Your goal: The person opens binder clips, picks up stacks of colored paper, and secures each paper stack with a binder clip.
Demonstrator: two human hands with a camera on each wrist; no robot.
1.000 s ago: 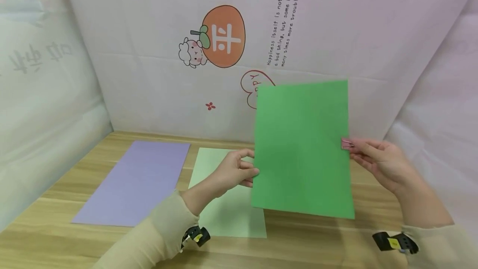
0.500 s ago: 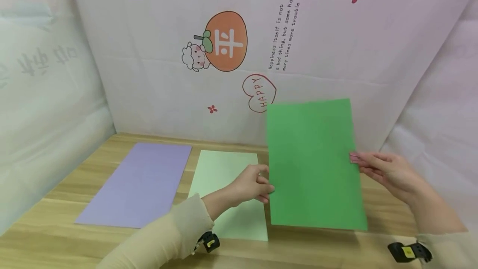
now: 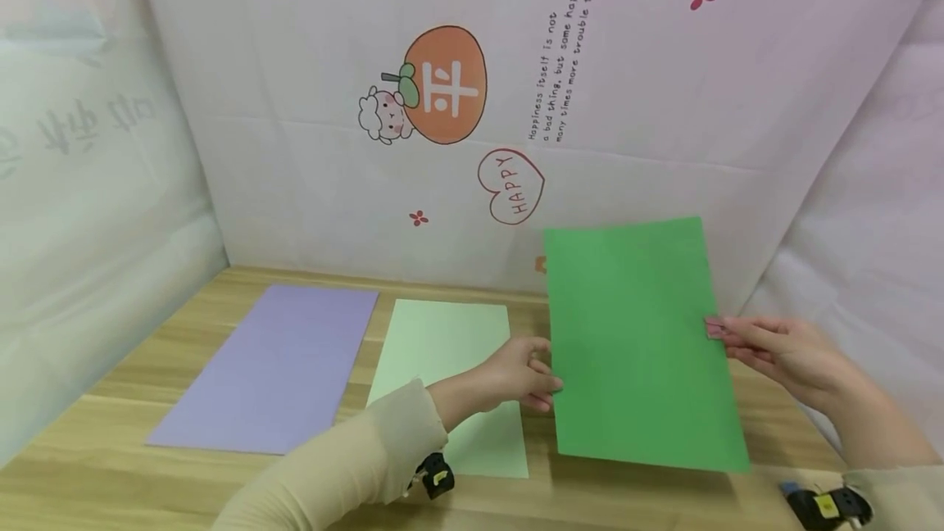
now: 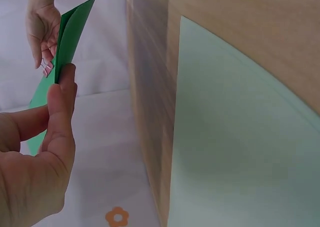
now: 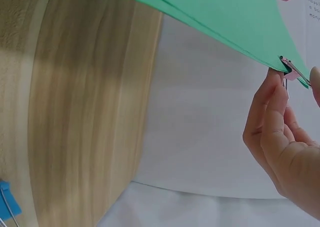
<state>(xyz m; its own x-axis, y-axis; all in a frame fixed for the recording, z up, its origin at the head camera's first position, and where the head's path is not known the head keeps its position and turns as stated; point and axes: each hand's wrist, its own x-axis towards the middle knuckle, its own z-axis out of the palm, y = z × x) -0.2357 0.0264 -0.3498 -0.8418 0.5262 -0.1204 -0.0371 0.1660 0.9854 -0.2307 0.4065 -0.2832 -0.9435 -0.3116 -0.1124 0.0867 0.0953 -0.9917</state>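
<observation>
Several green paper sheets (image 3: 642,351) are held up together above the table, tilted toward the head camera. My left hand (image 3: 516,371) pinches their left edge between thumb and fingers. On the right edge sits a pink binder clip (image 3: 715,328), which my right hand (image 3: 796,359) pinches by its wire handles. The right wrist view shows the binder clip (image 5: 291,72) biting over the edge of the layered sheets, with the thumb partly cut off by the frame. From the left wrist, the green sheets (image 4: 72,34) are seen nearly edge-on, slightly parted at one end.
A pale green sheet (image 3: 442,326) lies flat on the wooden table (image 3: 88,482) below my left forearm, and a purple sheet (image 3: 273,367) lies left of it. A blue clip (image 5: 7,202) rests on the wood at the right. Printed white cloth (image 3: 295,170) encloses the back and sides.
Both hands have moved down and to the right with the green sheets, lowering them toward the table. The grip of each hand stays the same. The flat sheets remain in place.
</observation>
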